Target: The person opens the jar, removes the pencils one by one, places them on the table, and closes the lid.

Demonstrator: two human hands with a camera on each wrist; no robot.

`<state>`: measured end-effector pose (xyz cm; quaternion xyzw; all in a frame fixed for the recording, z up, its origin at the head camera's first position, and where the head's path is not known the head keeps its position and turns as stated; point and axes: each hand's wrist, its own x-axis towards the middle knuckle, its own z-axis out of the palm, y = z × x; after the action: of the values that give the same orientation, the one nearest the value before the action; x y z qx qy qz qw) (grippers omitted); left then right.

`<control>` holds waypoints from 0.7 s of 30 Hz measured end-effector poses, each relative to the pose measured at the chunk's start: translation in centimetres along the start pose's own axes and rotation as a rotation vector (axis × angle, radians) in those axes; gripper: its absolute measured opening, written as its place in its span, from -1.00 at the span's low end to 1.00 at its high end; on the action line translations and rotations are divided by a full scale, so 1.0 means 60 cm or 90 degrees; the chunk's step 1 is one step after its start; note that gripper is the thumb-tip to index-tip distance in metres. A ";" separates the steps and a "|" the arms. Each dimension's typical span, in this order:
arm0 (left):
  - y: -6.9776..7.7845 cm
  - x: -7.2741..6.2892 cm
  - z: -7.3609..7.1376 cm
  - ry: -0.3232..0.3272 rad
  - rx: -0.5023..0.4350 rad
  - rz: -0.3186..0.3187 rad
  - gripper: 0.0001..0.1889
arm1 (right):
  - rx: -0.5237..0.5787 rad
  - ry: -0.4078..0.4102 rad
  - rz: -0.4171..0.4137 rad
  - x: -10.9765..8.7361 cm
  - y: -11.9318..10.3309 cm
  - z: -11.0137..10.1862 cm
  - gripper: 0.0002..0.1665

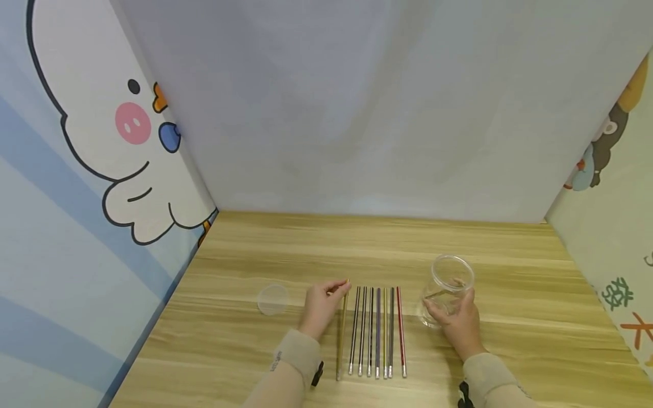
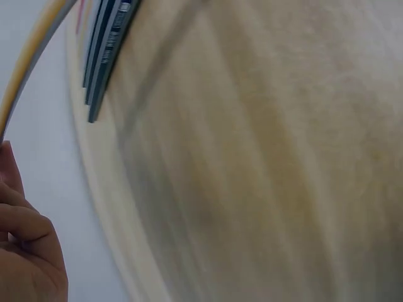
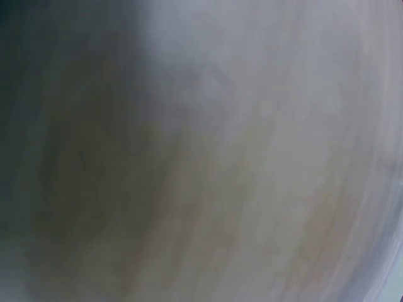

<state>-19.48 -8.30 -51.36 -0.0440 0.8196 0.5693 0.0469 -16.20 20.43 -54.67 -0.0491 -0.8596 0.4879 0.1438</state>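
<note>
My left hand (image 1: 322, 306) pinches a yellow pencil (image 1: 342, 334) near its far end; the left wrist view also shows this yellow pencil (image 2: 33, 53) rising from the fingertips. To its right lies a row of pencils with pale eraser ends toward me, among them a dark pencil (image 1: 354, 331), a purple pencil (image 1: 378, 334) and a red pencil (image 1: 401, 331). My right hand (image 1: 461, 326) grips a clear round jar (image 1: 441, 283), its mouth up and slightly tilted. Some fingers are behind the jar. The right wrist view is too blurred to make out the hand.
A round translucent disc (image 1: 272, 299), perhaps a lid, lies left of my left hand. The wood-grain table (image 1: 245, 243) meets a pale back wall (image 1: 357, 141), with printed panels on the left and right sides.
</note>
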 end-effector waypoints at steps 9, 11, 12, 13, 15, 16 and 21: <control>-0.023 0.018 0.019 -0.047 0.010 -0.035 -0.76 | 0.009 -0.018 0.011 0.000 -0.003 -0.004 0.00; -0.024 0.021 0.020 -0.055 0.014 -0.043 -0.77 | 0.004 -0.023 0.015 -0.002 -0.005 -0.004 0.00; -0.025 0.022 0.021 -0.059 0.019 -0.045 -0.77 | 0.005 -0.023 0.015 -0.002 -0.006 -0.004 0.00; -0.024 0.024 0.021 -0.059 0.030 -0.047 -0.76 | 0.004 -0.021 0.015 -0.003 -0.007 -0.004 -0.01; -0.024 0.028 0.023 -0.061 0.047 -0.056 -0.76 | 0.003 -0.014 0.013 -0.003 -0.007 -0.004 -0.02; -0.024 0.030 0.023 -0.058 0.062 -0.054 -0.76 | 0.005 -0.012 0.012 -0.003 -0.007 -0.003 -0.01; -0.026 0.041 0.026 -0.034 0.092 -0.072 -0.78 | 0.019 -0.021 0.020 -0.002 -0.007 -0.003 0.00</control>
<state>-21.71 -7.44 -53.65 -0.0718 0.8530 0.5064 0.1040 -15.99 20.33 -54.23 -0.0526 -0.8537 0.5033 0.1227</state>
